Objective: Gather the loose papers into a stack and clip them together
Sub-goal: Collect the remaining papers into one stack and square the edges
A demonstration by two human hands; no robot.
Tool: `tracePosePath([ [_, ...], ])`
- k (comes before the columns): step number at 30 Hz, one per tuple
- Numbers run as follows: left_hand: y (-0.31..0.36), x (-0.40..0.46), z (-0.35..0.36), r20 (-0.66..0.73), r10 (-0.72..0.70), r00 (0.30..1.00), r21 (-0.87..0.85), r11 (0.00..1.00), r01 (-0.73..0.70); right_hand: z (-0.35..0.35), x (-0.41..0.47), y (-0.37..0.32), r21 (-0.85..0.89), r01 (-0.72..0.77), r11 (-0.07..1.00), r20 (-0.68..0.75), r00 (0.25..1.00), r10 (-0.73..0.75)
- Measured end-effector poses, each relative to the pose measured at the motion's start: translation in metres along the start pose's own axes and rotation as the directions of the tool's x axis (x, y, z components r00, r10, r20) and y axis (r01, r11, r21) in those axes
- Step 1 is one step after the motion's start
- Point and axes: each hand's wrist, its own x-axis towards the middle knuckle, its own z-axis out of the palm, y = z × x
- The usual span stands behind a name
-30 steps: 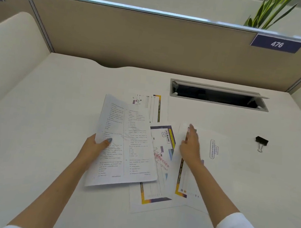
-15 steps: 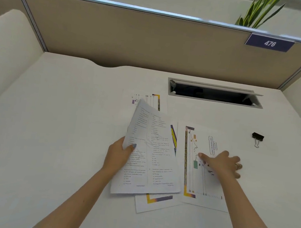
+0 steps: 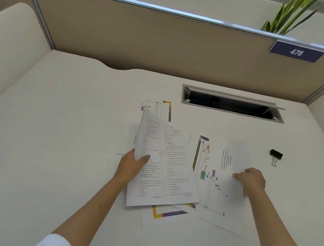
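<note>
My left hand (image 3: 131,165) grips a text-printed sheet (image 3: 169,164) by its left edge, thumb on top, lifted slightly off the white desk (image 3: 64,131). To its right lies a chart sheet (image 3: 217,178); my right hand (image 3: 251,179) has its fingers curled at that sheet's right edge, pinching it. A sheet with a yellow and purple border (image 3: 166,215) pokes out beneath the text sheet. Another chart sheet (image 3: 155,106) lies farther back, partly covered. A black binder clip (image 3: 275,155) sits on the desk to the right, apart from both hands.
An open cable slot (image 3: 232,105) is set into the desk behind the papers. A beige partition (image 3: 167,41) with a "476" tag (image 3: 296,52) closes the back. Padded side walls stand left and right. Plants show above the partition.
My left hand has carried the text sheet rightward over the bordered sheet. My right hand slid from the chart sheet's left side to its right edge and curled onto it.
</note>
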Motion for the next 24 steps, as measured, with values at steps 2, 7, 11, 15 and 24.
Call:
tracePosePath([
  [2,0.005,-0.002,0.006,-0.010,-0.004,1.000,-0.016,1.000,0.004,-0.014,0.008,-0.001,0.097,0.085,0.992,-0.035,0.996,-0.082],
  [7,0.006,0.001,0.004,0.019,-0.015,1.000,-0.039,0.999,0.016,-0.055,0.001,-0.034,0.171,0.312,0.935,-0.280,0.925,-0.257],
  [11,0.004,0.001,0.003,0.011,-0.034,0.999,-0.044,0.998,0.035,-0.094,-0.015,-0.071,0.179,0.503,0.846,-0.562,0.758,-0.332],
  [15,0.004,0.001,0.002,0.011,-0.066,0.998,-0.069,0.995,0.066,-0.108,-0.011,-0.097,0.285,0.558,0.779,-0.581,0.747,-0.323],
  [24,0.005,0.003,0.001,0.023,-0.069,0.997,-0.109,0.991,0.071,0.010,-0.031,-0.104,0.440,0.403,0.802,-0.063,0.905,-0.420],
])
